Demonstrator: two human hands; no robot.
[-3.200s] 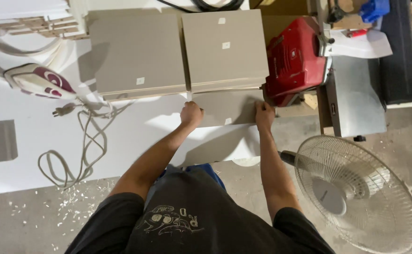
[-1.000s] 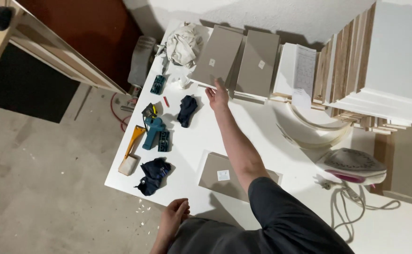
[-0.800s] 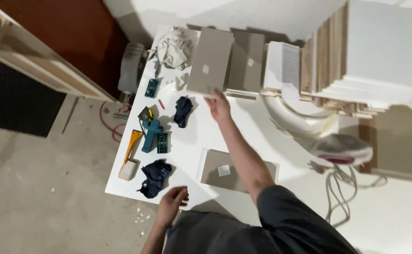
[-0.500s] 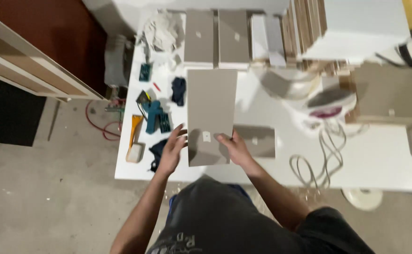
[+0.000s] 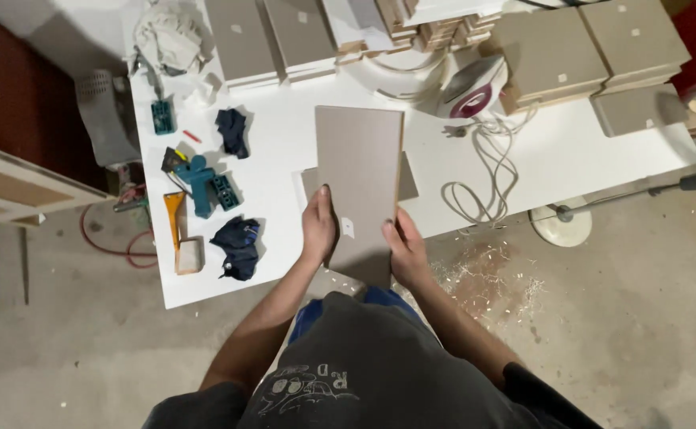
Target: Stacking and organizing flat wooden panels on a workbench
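- Grey-beige rectangular laminated board (image 5: 358,187): we hold it over the near edge of the white worktable (image 5: 570,151).
- Left hand (image 5: 318,228) clasps its left edge, thumb on top.
- Right hand (image 5: 405,247) clasps its right edge.
- Purple-and-white iron (image 5: 475,89) lies beyond the board, to its right.

Panel (image 5: 358,183) was plain grey-beige w/ a small white sticker. Table (image 5: 602,155) was white; stacked boards (image 5: 590,48) same grey-beige w/ white tags. Iron (image 5: 473,89) was white & magenta, cord (image 5: 483,171) pale grey. Clamp tool (image 5: 201,181) was teal; scraper (image 5: 174,216) orange; gloves (image 5: 236,246) dark navy. Rag (image 5: 169,36) off-white. Floor (image 5: 642,318) grey concrete, pale shavings. Shirt (image 5: 364,365) dark grey, light print.
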